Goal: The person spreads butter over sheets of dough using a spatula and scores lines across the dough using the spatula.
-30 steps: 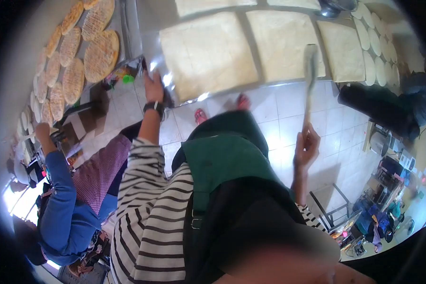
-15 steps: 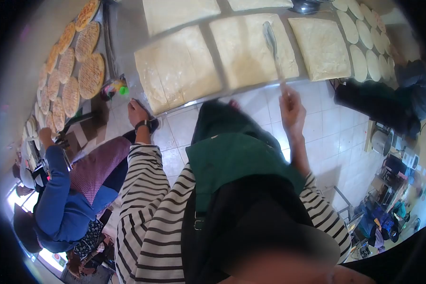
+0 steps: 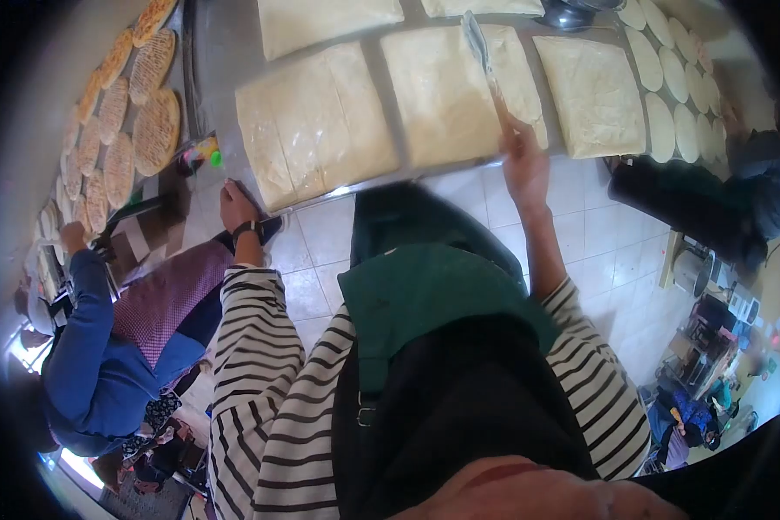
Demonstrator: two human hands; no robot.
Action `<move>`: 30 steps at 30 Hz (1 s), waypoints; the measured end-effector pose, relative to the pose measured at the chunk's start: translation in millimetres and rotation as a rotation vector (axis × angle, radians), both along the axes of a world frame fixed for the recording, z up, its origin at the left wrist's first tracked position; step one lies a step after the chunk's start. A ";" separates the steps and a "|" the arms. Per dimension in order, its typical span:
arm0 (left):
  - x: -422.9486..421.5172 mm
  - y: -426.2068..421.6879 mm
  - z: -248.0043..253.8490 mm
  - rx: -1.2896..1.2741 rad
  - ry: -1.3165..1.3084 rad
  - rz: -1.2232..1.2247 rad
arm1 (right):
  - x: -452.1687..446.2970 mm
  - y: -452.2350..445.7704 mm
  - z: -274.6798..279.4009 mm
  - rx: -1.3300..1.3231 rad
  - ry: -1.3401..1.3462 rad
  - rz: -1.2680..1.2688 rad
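My right hand is closed around the handle of a knife with a shiny, broad blade. The knife reaches over the middle slab of dough, its tip pointing to the far side. At the table's near edge, my left hand has its fingers curled; whether anything is in them is hidden. It is beside the near corner of the left slab of dough, which has straight lines running across it. Another slab of dough lies to the right.
More dough slabs lie at the back of the metal table. Browned oval flatbreads fill the far left; pale dough ovals fill the right. A co-worker in blue stands at left. A dark bowl sits behind.
My right hand has moved slightly up and left, taking the knife farther over the middle slab. My left hand stays at the table edge. The whole view has shifted a little.
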State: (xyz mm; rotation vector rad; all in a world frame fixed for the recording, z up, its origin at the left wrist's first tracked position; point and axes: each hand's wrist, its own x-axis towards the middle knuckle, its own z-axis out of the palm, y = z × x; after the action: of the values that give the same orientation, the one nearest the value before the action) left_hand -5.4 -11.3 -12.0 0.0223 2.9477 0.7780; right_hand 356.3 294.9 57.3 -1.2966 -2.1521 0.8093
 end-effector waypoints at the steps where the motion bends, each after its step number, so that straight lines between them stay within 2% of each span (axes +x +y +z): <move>1: -0.4 -0.9 -2.2 -0.003 -0.003 0.000 | -0.7 1.4 -2.5 0.001 0.019 0.007; 8: -1.0 -3.8 -1.3 -0.046 -0.003 -0.014 | -5.3 4.0 -9.0 0.111 0.086 0.058; 17: -6.6 -7.7 -8.2 -0.051 0.035 -0.019 | -12.7 3.8 -8.1 -0.014 0.048 0.008; 30: 1.5 -0.9 3.4 -0.018 -0.007 0.005 | -6.6 -6.3 -7.3 -0.004 -0.054 0.022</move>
State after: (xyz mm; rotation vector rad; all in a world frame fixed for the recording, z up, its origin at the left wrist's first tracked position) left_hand -3.9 -12.2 -8.6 0.0111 2.9490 0.7509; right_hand 349.7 288.6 50.0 -1.3128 -2.2114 0.7958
